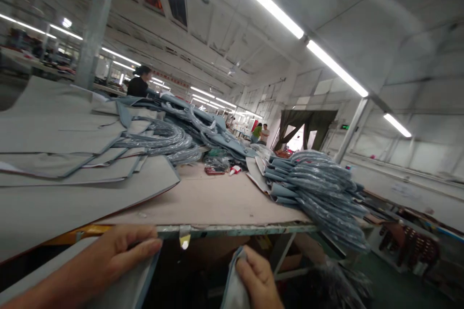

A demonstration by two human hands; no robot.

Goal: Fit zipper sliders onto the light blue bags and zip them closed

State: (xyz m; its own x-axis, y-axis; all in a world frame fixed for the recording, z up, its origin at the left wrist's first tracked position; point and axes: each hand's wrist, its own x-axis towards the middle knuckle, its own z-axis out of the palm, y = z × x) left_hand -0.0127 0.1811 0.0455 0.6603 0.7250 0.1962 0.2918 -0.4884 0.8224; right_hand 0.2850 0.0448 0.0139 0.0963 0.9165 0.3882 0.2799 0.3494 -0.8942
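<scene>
My left hand pinches the edge of a grey sheet with blue edging at the lower left, just below the table's front edge. Lower down and right of centre, my right hand is closed on a grey piece with a blue edge. Whether both hands hold the same sheet cannot be told, as the lower part is out of frame. Large grey sheets lie stacked on the left of the table. Plastic-wrapped blue-grey bundles lie at the right.
More wrapped coils are heaped at the back left. A small red and white bottle stands out mid-table beside dark red items. Cardboard boxes sit under the table. A person in black is at the far left.
</scene>
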